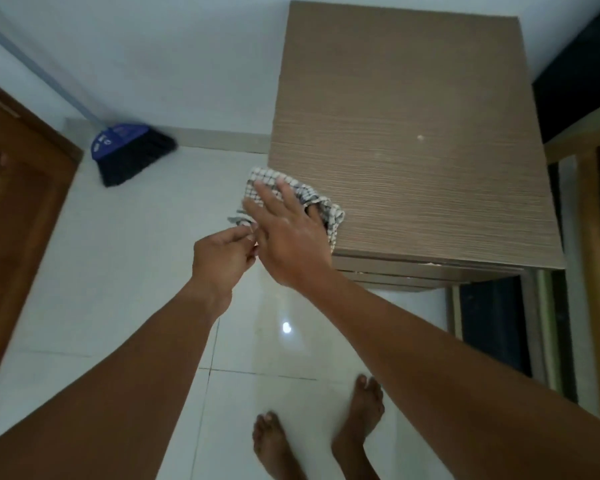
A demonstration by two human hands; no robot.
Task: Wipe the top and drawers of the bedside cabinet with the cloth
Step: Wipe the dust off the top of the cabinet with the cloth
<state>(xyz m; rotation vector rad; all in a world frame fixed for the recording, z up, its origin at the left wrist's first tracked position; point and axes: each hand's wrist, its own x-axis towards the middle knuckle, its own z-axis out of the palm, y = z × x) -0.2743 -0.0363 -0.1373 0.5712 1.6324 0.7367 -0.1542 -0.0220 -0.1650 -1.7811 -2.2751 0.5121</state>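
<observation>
White floor tiles (118,271) below, right hand (291,233) spreads open fingers on the cloth (333,216) at the cabinet (413,133) corner, left hand (222,252) pinching its hanging edge.

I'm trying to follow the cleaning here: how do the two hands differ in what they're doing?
The right hand lies flat and spread on the cloth at the cabinet top's near left corner; the left hand hovers off the cabinet over the floor. The right hand's fingers are open; the left hand's are pinched together near the cloth's hanging edge. Both are bare.
</observation>
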